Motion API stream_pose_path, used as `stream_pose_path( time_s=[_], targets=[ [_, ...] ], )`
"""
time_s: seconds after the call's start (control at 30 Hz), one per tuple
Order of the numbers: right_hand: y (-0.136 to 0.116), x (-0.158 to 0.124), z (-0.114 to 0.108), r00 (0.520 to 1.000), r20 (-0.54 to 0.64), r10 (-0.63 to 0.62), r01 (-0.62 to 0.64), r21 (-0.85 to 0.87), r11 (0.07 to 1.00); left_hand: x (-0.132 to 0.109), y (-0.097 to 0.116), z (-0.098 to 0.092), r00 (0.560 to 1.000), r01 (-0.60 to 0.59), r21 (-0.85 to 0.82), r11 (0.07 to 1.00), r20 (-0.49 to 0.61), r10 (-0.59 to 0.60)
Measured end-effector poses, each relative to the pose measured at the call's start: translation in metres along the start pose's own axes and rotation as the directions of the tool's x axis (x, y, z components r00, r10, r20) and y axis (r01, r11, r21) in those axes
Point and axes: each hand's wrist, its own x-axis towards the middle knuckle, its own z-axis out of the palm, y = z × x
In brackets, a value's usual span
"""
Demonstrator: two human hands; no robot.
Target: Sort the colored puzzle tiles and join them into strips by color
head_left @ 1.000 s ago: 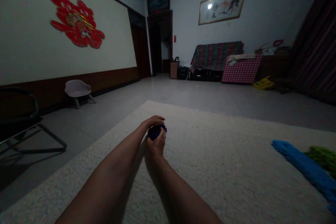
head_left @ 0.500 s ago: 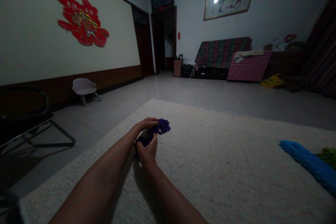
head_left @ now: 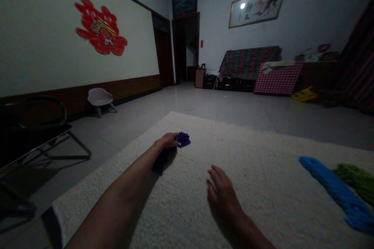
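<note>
A dark purple, knobbly, cloth-like bundle (head_left: 183, 139) lies on the cream padded mat (head_left: 251, 194), left of its middle. My left hand (head_left: 169, 140) is closed over its upper part, fingers curled round it. A ruffled end pokes out beyond the fingertips, while the darker lower part hangs below the wrist, half hidden by my forearm. Away to the right, my right hand (head_left: 222, 187) is over the mat with nothing in it, its fingers apart and slightly bent.
At the right of the mat lie a long blue fluffy strip (head_left: 333, 186) and a green bundle (head_left: 355, 179). A dark metal-framed chair (head_left: 67, 144) stands beside the mat's left edge, with a small pale child's chair (head_left: 100, 97) farther back. Tiled floor surrounds the mat.
My right hand has let go of the purple bundle and moved right, its fingers now apart. My left hand stays on the bundle. The view has shifted slightly.
</note>
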Motion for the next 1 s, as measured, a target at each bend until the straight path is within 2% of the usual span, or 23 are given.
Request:
stream_pose_path(
  time_s=[0.07, 0.13, 0.3, 0.4, 0.5, 0.63, 0.9, 1.0],
  targets=[
    [0.031, -0.008, -0.029, 0.999, -0.018, 0.040, -0.042, -0.153, 0.987, 0.008, 0.010, 0.008, 0.999, -0.015, 0.030, 0.999, -0.033, 0.016],
    [0.046, -0.012, -0.043, 0.997, -0.031, 0.064, -0.069, -0.221, 0.973, 0.017, 0.019, 0.016, 0.997, -0.010, 0.053, 0.999, -0.078, 0.014],
    [0.040, -0.011, -0.042, 0.998, -0.009, 0.061, -0.061, -0.277, 0.959, 0.038, 0.033, 0.030, 0.981, 0.062, 0.084, 0.995, -0.189, -0.045],
    [0.036, -0.009, -0.042, 0.998, -0.008, 0.068, -0.067, -0.273, 0.960, 0.041, 0.039, 0.039, 0.976, 0.112, 0.100, 0.989, -0.195, -0.091],
    [0.035, -0.009, -0.043, 0.997, -0.002, 0.075, -0.073, -0.272, 0.959, 0.036, 0.041, 0.047, 0.983, 0.117, 0.125, 0.985, -0.156, -0.096],
    [0.033, -0.008, -0.045, 0.997, 0.018, 0.074, -0.066, -0.280, 0.958, 0.023, 0.034, 0.051, 0.993, 0.065, 0.165, 0.984, -0.104, -0.048],
    [0.028, -0.008, -0.046, 0.997, -0.003, 0.075, -0.073, -0.297, 0.952, -0.013, 0.021, 0.039, 0.998, -0.043, 0.206, 0.978, -0.035, 0.051],
    [0.027, -0.007, -0.047, 0.996, 0.008, 0.084, -0.078, -0.302, 0.950, -0.019, 0.020, 0.035, 0.998, -0.038, 0.220, 0.975, -0.035, 0.047]
  ],
)
